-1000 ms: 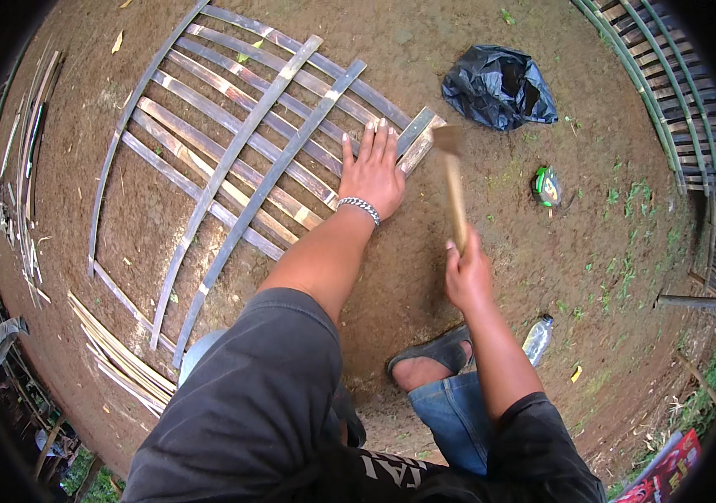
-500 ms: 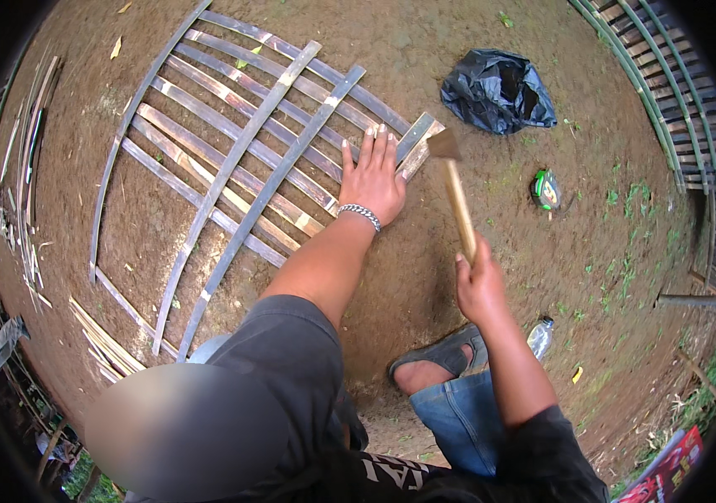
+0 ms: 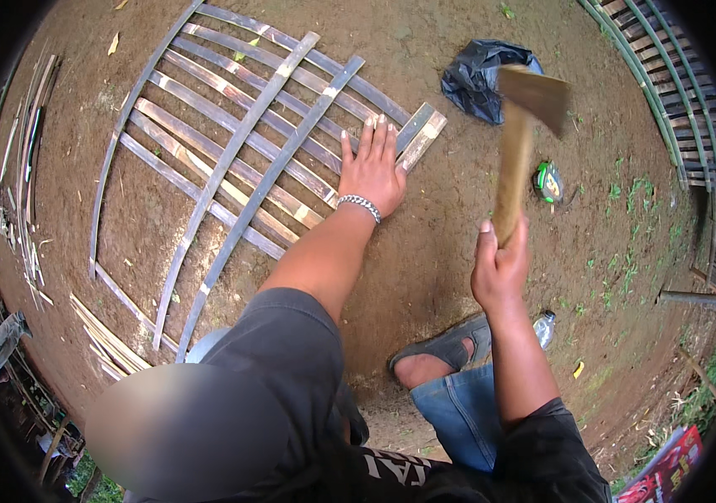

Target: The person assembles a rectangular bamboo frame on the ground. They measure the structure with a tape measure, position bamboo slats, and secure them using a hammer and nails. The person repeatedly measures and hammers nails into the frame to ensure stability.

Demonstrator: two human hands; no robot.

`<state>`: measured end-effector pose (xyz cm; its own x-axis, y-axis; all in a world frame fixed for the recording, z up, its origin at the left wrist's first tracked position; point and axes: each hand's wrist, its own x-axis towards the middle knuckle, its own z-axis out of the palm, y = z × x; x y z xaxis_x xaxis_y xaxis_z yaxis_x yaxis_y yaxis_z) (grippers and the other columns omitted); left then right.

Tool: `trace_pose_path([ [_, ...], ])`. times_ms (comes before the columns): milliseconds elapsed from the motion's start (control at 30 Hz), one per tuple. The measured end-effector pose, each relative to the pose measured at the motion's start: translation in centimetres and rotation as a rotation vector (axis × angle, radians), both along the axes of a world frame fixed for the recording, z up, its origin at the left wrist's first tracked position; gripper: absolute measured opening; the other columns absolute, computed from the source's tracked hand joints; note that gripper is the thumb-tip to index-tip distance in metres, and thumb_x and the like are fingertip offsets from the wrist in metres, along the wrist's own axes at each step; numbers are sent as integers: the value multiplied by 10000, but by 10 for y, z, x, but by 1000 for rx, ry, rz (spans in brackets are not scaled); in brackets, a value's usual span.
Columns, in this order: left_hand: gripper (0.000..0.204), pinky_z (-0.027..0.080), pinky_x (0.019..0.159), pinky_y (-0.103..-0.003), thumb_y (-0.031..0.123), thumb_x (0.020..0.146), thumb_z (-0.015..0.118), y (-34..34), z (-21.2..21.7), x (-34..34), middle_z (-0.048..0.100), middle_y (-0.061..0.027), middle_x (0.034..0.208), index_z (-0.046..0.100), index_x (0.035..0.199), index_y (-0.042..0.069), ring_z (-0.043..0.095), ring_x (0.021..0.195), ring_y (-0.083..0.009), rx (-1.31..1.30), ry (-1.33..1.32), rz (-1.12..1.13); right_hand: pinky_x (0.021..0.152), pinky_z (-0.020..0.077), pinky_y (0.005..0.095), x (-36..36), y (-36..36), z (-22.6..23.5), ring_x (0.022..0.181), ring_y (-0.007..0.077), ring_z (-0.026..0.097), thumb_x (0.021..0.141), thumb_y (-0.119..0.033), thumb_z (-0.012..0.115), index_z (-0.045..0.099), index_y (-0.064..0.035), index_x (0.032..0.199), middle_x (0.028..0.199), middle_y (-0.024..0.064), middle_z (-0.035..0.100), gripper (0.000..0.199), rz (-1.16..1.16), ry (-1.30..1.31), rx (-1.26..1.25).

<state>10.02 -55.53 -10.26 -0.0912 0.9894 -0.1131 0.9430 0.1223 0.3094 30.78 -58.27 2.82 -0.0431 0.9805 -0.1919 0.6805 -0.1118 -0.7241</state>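
A lattice of split bamboo slats (image 3: 293,147) lies on the ground, dark strips crossed by long curved ones. My left hand (image 3: 372,180), with a chain bracelet at the wrist, rests on its right end with fingers stretched out. Just past those fingertips, a short crosspiece of two strips (image 3: 422,138) forms the lattice's corner. To the right, my right hand (image 3: 502,267) grips the lower handle of a hatchet (image 3: 515,159). The hatchet is raised, its dark blade slightly blurred and overlapping the black plastic bag (image 3: 469,80) in view.
A green and black tape measure (image 3: 547,182) lies on the soil at right. Beside my right forearm is a clear plastic bottle (image 3: 545,328). Loose bamboo strips (image 3: 106,335) are at lower left, with longer ones (image 3: 33,142) farther left. A slatted bamboo panel (image 3: 683,92) stands at upper right.
The hatchet has risen away from the lattice's corner, up and to the right, with my right hand moving right. My left hand stays nearly in place on the slats.
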Motion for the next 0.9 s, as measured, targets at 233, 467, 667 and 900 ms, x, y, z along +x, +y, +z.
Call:
trace_pose_path([
  [233,662,105,1238,-587,322,965,477,10,3,6,283,-151,1644,350,1536,12,205,1540,-314,36,-19,4,740,531,518,19,-24,-37,879,506,666,993,-164,577,441,-109,1392,896,278,678,425,203,-297,-224],
  [467,656,105,1234,-596,333,980,467,9,4,3,283,-155,1642,345,1540,14,205,1540,-315,43,-11,-4,729,526,490,3,-5,-26,901,456,686,998,-161,578,480,-27,1311,1016,298,660,354,-33,215,98],
  [667,662,103,1239,-585,337,979,465,3,3,6,279,-154,1645,337,1546,19,200,1542,-312,26,7,-17,762,526,550,13,-31,-42,949,500,652,969,-132,593,480,-129,1354,1020,313,666,401,215,-185,-209],
  [900,678,98,1241,-583,332,969,482,7,5,2,271,-154,1648,327,1551,22,195,1544,-309,24,-28,3,743,534,515,0,-17,-33,898,480,678,979,-157,602,493,-44,1283,958,275,683,342,-12,174,95],
])
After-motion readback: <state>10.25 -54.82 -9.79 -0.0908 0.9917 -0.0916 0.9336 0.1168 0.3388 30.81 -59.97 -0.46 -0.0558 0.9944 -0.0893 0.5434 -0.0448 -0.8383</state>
